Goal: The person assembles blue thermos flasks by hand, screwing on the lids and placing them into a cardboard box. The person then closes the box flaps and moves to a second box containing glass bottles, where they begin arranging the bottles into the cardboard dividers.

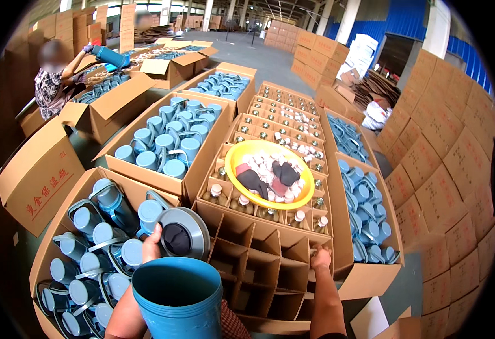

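My left hand point(152, 247) grips the edge of a grey round flask part point(202, 234) with a black centre point(176, 238). Right below it, close to my body, an open-topped blue flask shell point(176, 302) stands upright; what supports it is hidden. At the right wall of a divided carton point(278, 263), my right hand point(320, 259) reaches down with its fingers closed; what they hold is hidden. Glass flask liners point(267, 213) fill the carton's farther cells. On top of them rests a yellow basin point(233, 189) holding pale pink-white pieces, dark gloves point(286, 172) and a reddish cloth.
Cartons of blue lidded flasks stand at near left point(89, 263), farther left point(171, 138) and right point(366, 214). Stacked closed cartons point(445, 169) line the right side. A co-worker point(52, 79) at far left holds a blue flask point(110, 56) over another carton.
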A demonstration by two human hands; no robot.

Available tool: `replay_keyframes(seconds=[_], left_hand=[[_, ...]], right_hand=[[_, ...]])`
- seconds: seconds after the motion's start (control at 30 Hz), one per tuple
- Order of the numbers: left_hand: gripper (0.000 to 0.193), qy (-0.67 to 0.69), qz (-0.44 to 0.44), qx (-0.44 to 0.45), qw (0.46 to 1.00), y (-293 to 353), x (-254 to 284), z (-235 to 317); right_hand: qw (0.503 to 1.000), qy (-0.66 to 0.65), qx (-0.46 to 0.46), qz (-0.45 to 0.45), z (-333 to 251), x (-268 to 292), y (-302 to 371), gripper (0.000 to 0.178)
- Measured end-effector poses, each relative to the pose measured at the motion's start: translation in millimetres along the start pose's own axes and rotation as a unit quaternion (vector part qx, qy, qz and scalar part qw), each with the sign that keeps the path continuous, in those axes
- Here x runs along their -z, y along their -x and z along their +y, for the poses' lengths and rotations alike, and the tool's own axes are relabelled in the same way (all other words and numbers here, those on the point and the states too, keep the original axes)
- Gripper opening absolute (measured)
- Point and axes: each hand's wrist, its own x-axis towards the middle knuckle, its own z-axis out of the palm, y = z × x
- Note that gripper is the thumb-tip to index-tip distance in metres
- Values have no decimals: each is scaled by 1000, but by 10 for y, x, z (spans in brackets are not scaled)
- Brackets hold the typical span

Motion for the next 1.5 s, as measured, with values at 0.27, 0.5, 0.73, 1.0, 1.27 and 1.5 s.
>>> replay_keyframes(seconds=[0.27, 0.5, 0.73, 1.0, 1.27, 1.5], left_hand=[[48, -342, -144, -24, 928, 508, -342, -139], [59, -88, -319, 65, 941, 584, -288, -326], [47, -264, -379, -296, 836, 1394, -733, -35], [40, -278, -343, -413, 797, 1356, -811, 500], [44, -123, -385, -348, 846, 1329, -691, 495], [35, -203, -427, -316, 822, 1421, -720, 543]], right_hand=[[959, -57, 228, 157, -788, 1730, 492, 57], [821, -150, 478, 275, -2086, 3293, 1601, 61], [612, -334, 674, 246, -2860, 3159, 1918, 35], [371, -494, 783, -67, -3277, 3289, 1882, 51], [460, -722, 490, -167, -3194, 2966, 1459, 62], [487, -560, 434, -511, -2888, 2717, 1788, 44]])
